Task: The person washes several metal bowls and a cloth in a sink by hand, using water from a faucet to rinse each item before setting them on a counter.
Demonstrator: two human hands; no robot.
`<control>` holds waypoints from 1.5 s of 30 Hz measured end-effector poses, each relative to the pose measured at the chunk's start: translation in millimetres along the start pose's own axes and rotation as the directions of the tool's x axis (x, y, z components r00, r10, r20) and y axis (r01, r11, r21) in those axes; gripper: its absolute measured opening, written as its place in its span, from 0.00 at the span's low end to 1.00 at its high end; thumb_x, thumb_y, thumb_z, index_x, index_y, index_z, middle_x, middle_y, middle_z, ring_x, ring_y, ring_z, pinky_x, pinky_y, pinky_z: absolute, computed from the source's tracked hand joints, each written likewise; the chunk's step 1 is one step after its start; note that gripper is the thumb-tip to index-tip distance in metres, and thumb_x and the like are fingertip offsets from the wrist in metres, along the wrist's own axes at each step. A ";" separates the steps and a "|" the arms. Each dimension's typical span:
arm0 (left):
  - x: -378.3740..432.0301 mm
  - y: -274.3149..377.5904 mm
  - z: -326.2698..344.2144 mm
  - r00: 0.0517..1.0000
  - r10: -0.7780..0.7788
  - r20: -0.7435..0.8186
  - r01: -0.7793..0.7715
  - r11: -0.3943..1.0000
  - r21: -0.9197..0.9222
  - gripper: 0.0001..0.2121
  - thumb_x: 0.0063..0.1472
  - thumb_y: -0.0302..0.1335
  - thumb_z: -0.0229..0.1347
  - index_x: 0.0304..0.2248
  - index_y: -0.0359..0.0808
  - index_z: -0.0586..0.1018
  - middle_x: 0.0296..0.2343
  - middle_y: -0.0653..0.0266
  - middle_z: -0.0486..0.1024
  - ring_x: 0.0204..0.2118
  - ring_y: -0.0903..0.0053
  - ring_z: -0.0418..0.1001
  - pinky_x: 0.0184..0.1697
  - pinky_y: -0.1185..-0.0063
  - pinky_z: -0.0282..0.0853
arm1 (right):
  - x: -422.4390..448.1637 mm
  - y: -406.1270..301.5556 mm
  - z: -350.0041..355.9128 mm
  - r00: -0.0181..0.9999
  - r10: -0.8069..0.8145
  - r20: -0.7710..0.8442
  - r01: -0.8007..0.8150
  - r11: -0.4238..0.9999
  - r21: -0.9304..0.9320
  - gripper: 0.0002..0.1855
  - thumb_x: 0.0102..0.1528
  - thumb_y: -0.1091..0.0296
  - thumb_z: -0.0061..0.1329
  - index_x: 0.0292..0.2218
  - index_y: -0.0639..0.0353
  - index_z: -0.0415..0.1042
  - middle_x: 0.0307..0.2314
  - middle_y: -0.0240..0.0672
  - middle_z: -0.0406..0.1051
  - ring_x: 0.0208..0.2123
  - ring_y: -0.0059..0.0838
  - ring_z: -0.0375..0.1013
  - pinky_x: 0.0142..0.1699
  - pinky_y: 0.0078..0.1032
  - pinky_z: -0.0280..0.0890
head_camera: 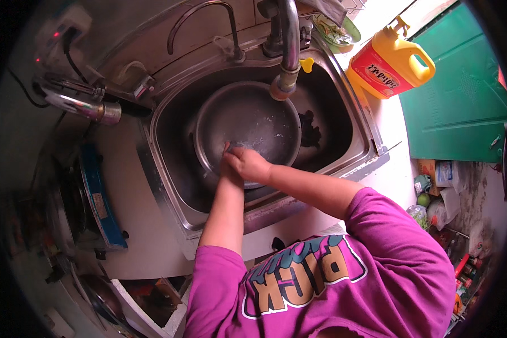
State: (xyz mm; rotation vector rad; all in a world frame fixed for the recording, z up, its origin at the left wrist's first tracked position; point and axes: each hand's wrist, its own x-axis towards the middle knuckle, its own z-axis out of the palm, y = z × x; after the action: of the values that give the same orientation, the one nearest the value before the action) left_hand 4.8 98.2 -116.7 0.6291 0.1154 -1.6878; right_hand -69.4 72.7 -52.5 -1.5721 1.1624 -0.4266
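A round metal basin (241, 114) lies in the stainless steel sink (169, 186), with water that has some bubbles in it. Over the basin's near side my left hand (232, 164) and my right hand (251, 164) press together, the right one lying across the left. Something small and dark shows between the fingers; what it is cannot be made out. Above the basin's far right side hangs the spout of a metal faucet (290, 55). A dark wet clump (310, 130) lies on the sink floor, right of the basin.
A yellow detergent jug (382, 63) stands right of the sink, near a green bowl of food scraps (338, 34). A thin curved spout (203, 6) rises behind the sink. At left are another faucet (88, 105) and a blue-edged gas stove (103, 198).
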 end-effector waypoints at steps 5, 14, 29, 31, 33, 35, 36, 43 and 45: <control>12.6 -7.9 41.9 0.876 0.091 -0.474 0.049 0.961 0.274 0.19 0.56 0.38 0.36 0.42 0.34 0.62 0.39 0.55 0.63 0.40 0.68 0.64 0.43 0.73 0.60 | 37.0 31.1 -28.8 0.977 0.192 -0.088 -0.208 0.943 -0.259 0.19 0.51 0.56 0.30 0.30 0.59 0.69 0.27 0.48 0.66 0.33 0.46 0.64 0.38 0.33 0.59; 8.7 10.2 -8.2 0.783 -0.021 -0.621 0.296 0.892 0.343 0.29 0.52 0.50 0.40 0.49 0.46 0.49 0.49 0.61 0.48 0.49 0.55 0.49 0.43 0.52 0.50 | 71.5 112.2 -31.6 0.981 -0.033 -0.190 -0.085 0.809 -0.581 0.18 0.47 0.62 0.39 0.41 0.56 0.61 0.39 0.47 0.59 0.40 0.47 0.60 0.44 0.32 0.56; 2.6 12.8 12.3 0.627 0.155 -0.764 0.267 0.878 0.397 0.31 0.49 0.49 0.44 0.48 0.41 0.54 0.46 0.55 0.56 0.47 0.59 0.56 0.39 0.61 0.61 | 73.3 105.6 -41.3 0.872 -0.270 -0.408 -0.033 0.799 -0.600 0.16 0.48 0.59 0.40 0.32 0.64 0.65 0.23 0.51 0.65 0.31 0.48 0.65 0.38 0.35 0.58; -6.9 14.9 10.7 0.539 0.134 -0.831 0.277 0.904 0.326 0.34 0.48 0.48 0.47 0.50 0.48 0.45 0.50 0.60 0.47 0.49 0.56 0.50 0.38 0.51 0.57 | 64.0 93.7 -32.7 0.735 -0.550 -0.397 0.165 0.713 -0.682 0.14 0.48 0.60 0.41 0.29 0.64 0.65 0.25 0.52 0.66 0.31 0.50 0.65 0.37 0.36 0.59; -5.2 12.2 22.0 0.601 0.009 -0.799 0.308 0.920 0.242 0.34 0.48 0.50 0.46 0.50 0.50 0.45 0.51 0.62 0.43 0.50 0.57 0.48 0.40 0.51 0.55 | 55.9 90.2 -32.7 0.994 -0.065 -0.082 0.010 0.841 -0.540 0.14 0.48 0.61 0.40 0.30 0.65 0.65 0.26 0.53 0.65 0.31 0.52 0.64 0.36 0.37 0.58; 7.3 4.9 -11.3 0.757 -0.130 -0.640 0.302 0.938 0.168 0.30 0.47 0.50 0.47 0.46 0.42 0.58 0.44 0.58 0.59 0.44 0.61 0.58 0.38 0.56 0.59 | 29.0 42.1 -15.0 0.972 -0.226 0.057 0.228 0.871 -0.435 0.13 0.49 0.64 0.39 0.29 0.68 0.64 0.25 0.53 0.66 0.30 0.51 0.65 0.34 0.34 0.59; 7.8 5.6 -22.0 0.878 -0.257 -0.405 0.290 0.957 0.021 0.25 0.48 0.49 0.47 0.40 0.40 0.62 0.37 0.58 0.64 0.39 0.64 0.62 0.36 0.60 0.61 | 17.2 27.8 -15.9 0.963 -0.201 0.178 0.246 0.926 -0.286 0.12 0.49 0.65 0.39 0.28 0.67 0.65 0.24 0.52 0.66 0.30 0.48 0.66 0.34 0.33 0.59; -17.1 1.1 48.5 0.916 0.394 -0.073 -0.288 0.774 0.563 0.20 0.55 0.39 0.41 0.41 0.31 0.64 0.40 0.57 0.64 0.42 0.73 0.61 0.45 0.77 0.54 | 8.8 -0.9 -20.9 0.937 0.227 0.264 -0.337 0.398 0.854 0.13 0.52 0.60 0.36 0.34 0.59 0.63 0.29 0.35 0.65 0.33 0.30 0.65 0.41 0.24 0.59; -23.5 9.3 62.5 0.868 0.455 -0.200 -0.100 0.555 0.826 0.26 0.53 0.43 0.44 0.45 0.30 0.59 0.41 0.54 0.63 0.44 0.69 0.60 0.46 0.78 0.53 | 6.8 -2.2 -24.4 0.920 0.119 0.374 -0.390 0.390 0.834 0.16 0.53 0.57 0.33 0.37 0.58 0.62 0.31 0.34 0.65 0.35 0.30 0.64 0.42 0.27 0.59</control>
State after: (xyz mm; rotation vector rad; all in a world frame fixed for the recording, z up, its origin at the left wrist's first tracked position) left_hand -5.7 91.0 -50.4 1.5933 -0.4854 -1.1937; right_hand -83.9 53.7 -43.9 -0.4287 0.7086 -0.4976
